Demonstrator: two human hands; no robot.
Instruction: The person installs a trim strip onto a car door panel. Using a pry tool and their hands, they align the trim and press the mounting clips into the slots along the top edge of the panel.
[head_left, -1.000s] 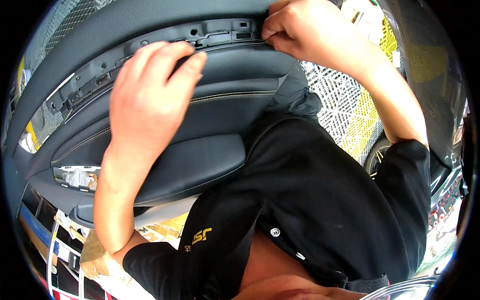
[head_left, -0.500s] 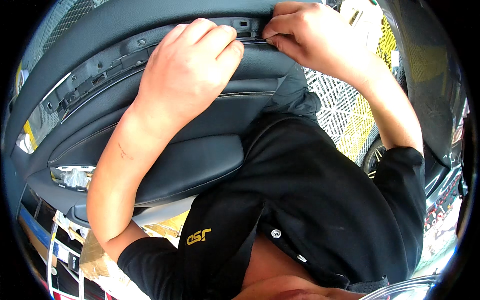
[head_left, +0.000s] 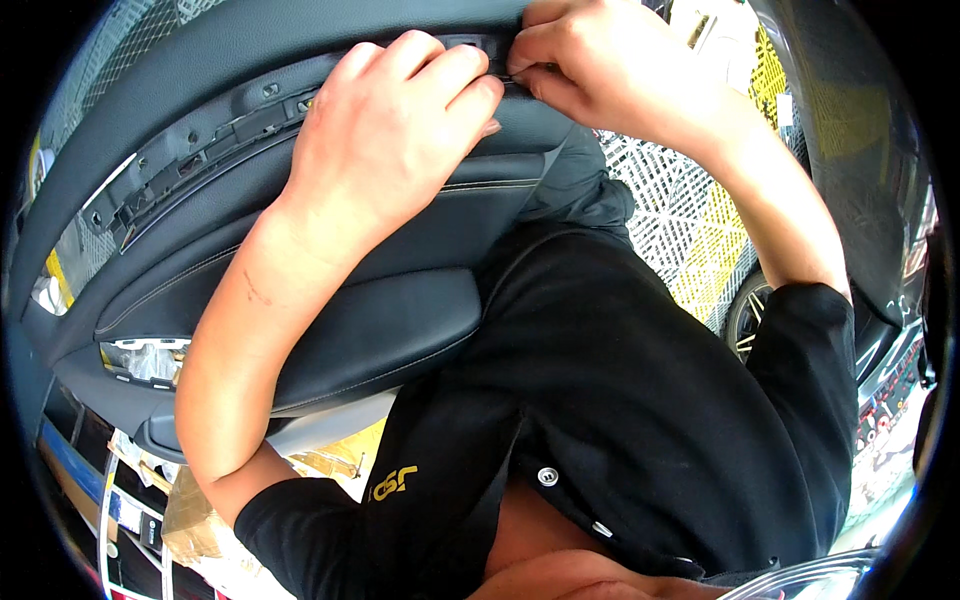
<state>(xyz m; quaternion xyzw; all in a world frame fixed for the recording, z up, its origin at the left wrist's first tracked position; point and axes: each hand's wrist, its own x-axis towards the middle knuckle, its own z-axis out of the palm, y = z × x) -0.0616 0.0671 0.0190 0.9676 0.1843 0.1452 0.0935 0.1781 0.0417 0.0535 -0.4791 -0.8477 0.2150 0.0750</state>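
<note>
my left hand (head_left: 385, 135) bends over the channel (head_left: 190, 150), my right hand (head_left: 610, 70) is at its right end; if they grasp, i cannot tell | where: along upper black door panel (head_left: 390, 320) | progress: left stretch is uncovered; under hands, i cannot judge

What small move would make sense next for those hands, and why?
Perhaps a gentle test tug with the right hand: it looks pinched shut at the right end of the recessed channel in the black door panel. The left hand lies over that channel close by, well placed to steady it. Anything pinched is hidden.
</note>
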